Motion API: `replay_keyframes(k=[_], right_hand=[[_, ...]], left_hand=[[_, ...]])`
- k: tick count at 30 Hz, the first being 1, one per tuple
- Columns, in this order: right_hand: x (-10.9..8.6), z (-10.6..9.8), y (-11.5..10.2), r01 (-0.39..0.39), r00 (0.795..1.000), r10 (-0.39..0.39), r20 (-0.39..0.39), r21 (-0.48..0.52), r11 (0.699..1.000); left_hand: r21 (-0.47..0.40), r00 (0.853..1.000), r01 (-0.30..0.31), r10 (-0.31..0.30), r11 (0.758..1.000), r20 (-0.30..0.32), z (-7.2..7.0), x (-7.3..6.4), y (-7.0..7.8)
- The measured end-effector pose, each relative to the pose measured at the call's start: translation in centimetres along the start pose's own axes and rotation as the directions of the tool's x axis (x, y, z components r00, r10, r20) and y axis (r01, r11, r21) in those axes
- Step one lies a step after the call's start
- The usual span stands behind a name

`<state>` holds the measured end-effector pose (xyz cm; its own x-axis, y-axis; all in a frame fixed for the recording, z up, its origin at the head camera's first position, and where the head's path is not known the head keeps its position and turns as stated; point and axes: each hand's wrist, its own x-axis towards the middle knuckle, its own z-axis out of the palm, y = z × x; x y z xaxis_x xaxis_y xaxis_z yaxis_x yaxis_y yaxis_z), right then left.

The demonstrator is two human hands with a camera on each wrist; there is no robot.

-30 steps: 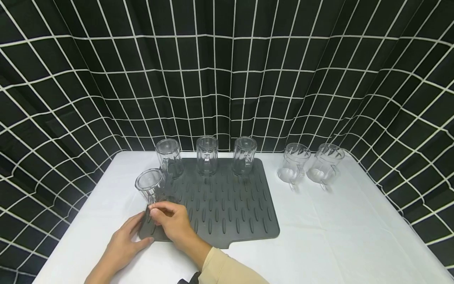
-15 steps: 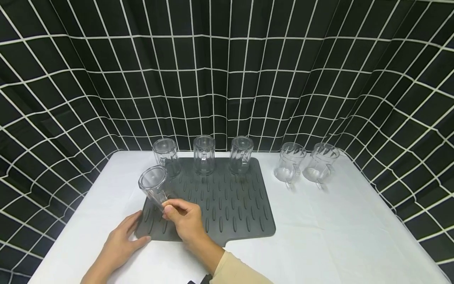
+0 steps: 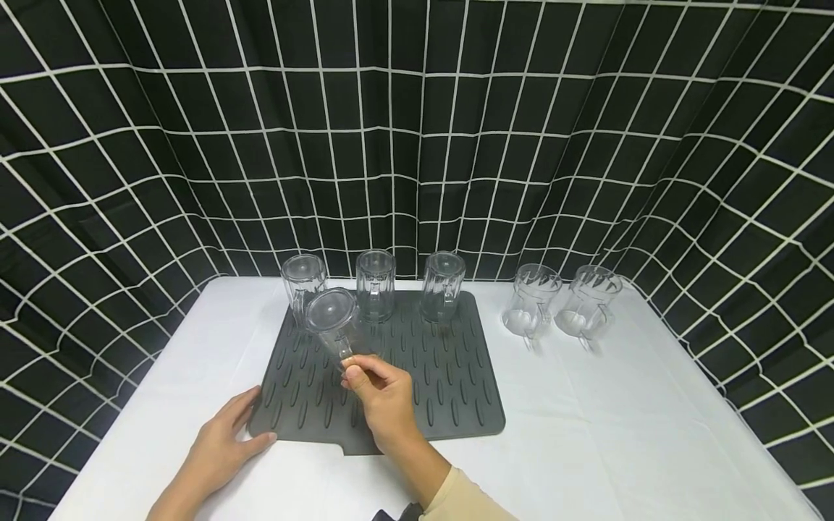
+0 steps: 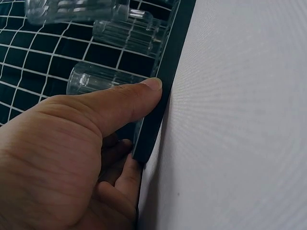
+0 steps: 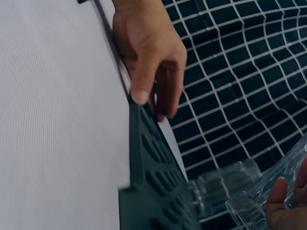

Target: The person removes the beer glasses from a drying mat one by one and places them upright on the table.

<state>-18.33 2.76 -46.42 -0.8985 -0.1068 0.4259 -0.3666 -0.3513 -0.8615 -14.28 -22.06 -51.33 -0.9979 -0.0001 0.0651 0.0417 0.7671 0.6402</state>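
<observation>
My right hand [image 3: 384, 394] pinches the handle of a clear glass mug [image 3: 334, 318]. That mug is tilted, its base up, over the left half of the dark grey ribbed drying mat [image 3: 430, 376]. In the right wrist view, the fingers [image 5: 277, 199] show beside the mug [image 5: 254, 206]. My left hand [image 3: 221, 445] lies at the mat's front left corner, thumb touching the front edge and fingers along the left side. In the left wrist view, the thumb [image 4: 139, 98] rests against the mat's edge [image 4: 165, 72].
Three more glass mugs stand base up along the mat's back edge: a left mug [image 3: 305, 278], a middle mug [image 3: 376, 286] and a right mug [image 3: 444, 286]. Two upright mugs, one [image 3: 533, 300] beside another [image 3: 589, 300], stand on the white cloth [image 3: 619, 427]. A black grid-patterned curtain [image 3: 404, 159] encloses the back.
My right hand has carried the mug from the mat's left edge to the right, over the mat. The left hand has stayed at the corner.
</observation>
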Motion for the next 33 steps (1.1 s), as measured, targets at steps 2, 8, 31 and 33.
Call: replay_keyframes(k=[2, 8, 31, 33], right_hand=[[0.0, -0.7, -0.3, 0.017, 1.0, -0.017, -0.02, -0.014, 1.0], [-0.3, -2.6, -1.3, 0.063, 0.996, -0.065, -0.058, -0.04, 0.997], [-1.2, -7.5, -3.8, 0.241, 0.951, -0.293, -0.094, -0.365, 0.899], [-1.3, -7.6, -3.9, 0.257, 0.947, -0.309, -0.081, -0.386, 0.886]], left_hand=[[-0.001, 1.0, 0.001, -0.001, 1.0, 0.001, 0.0, 0.0, 0.0], [-0.006, 1.0, 0.021, -0.021, 1.0, 0.017, -0.1, 0.2, 0.1], [0.004, 0.999, 0.039, -0.039, 0.999, 0.01, -0.1, 0.1, 0.7], [0.001, 0.999, 0.043, -0.043, 0.999, 0.003, -0.2, 0.0, 0.9]])
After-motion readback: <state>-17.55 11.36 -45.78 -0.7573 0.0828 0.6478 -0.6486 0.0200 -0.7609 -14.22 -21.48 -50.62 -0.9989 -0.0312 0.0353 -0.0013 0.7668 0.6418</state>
